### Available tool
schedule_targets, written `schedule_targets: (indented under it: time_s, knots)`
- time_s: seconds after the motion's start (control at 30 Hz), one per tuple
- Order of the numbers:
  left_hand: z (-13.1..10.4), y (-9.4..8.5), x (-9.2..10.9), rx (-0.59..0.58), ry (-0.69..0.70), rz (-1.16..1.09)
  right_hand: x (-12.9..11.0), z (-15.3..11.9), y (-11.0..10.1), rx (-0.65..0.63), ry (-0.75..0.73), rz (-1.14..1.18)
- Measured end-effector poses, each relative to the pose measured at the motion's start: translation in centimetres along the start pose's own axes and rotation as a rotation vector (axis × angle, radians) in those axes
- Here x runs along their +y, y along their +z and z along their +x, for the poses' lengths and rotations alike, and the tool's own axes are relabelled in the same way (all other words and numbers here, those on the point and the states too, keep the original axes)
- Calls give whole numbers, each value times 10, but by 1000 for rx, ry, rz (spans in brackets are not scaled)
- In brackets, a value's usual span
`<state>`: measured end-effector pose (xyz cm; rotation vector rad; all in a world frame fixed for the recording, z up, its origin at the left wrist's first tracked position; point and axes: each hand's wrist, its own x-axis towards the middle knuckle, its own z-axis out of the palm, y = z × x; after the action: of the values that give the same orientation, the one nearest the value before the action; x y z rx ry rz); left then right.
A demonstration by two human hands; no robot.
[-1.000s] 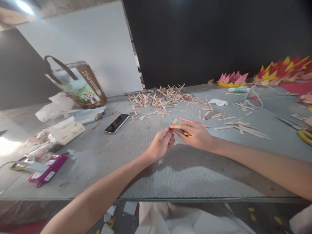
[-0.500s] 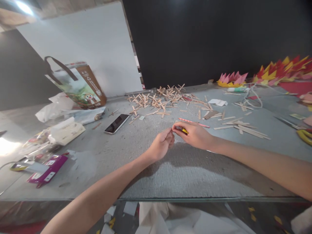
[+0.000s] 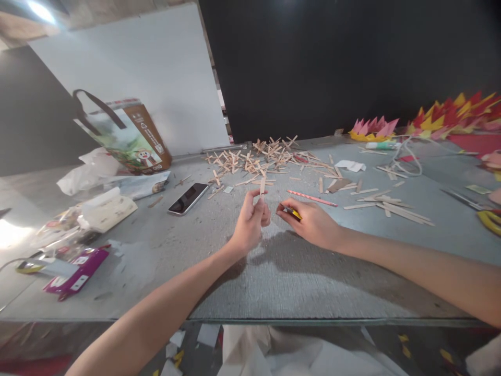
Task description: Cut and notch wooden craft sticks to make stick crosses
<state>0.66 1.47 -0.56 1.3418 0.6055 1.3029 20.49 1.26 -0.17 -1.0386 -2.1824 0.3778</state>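
Observation:
Near the middle of the table, my left hand (image 3: 250, 222) pinches a short wooden craft stick (image 3: 262, 186) between thumb and forefinger, its end pointing up. My right hand (image 3: 307, 222) is a little to the right, apart from the left. Its fingers are curled around a small yellow-and-black tool (image 3: 294, 213), mostly hidden, so I cannot make out its kind. Just beyond the right hand lies a pink striped pencil (image 3: 312, 198). Behind both hands spreads a loose pile of wooden stick pieces (image 3: 250, 163), several of them crossed.
A phone (image 3: 188, 198) lies left of my hands, with a carrier bag (image 3: 136, 138) behind it. Purple packaging (image 3: 78, 274) sits at the left. More flat sticks (image 3: 395, 204), scissors (image 3: 485, 216), a white cable (image 3: 415, 156) and paper crowns (image 3: 373, 128) are at the right.
My hands have moved apart from touching each other. The left has shifted left and turned, so the stick in it now shows upright. My right hand keeps the yellow tool.

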Motion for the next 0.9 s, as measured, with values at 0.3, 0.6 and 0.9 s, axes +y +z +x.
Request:
schedule_targets:
  time_s: [0.3, 0.6, 0.9]
  knots:
    - [-3, 3, -2, -32, 22, 49, -1, 5, -2, -78, 43, 6]
    - [-4, 6, -1, -24, 7, 61, 0, 10, -8, 8, 48, 82]
    - [-6, 4, -5, -14, 4, 70, -2, 10, -8, 41, 65, 190]
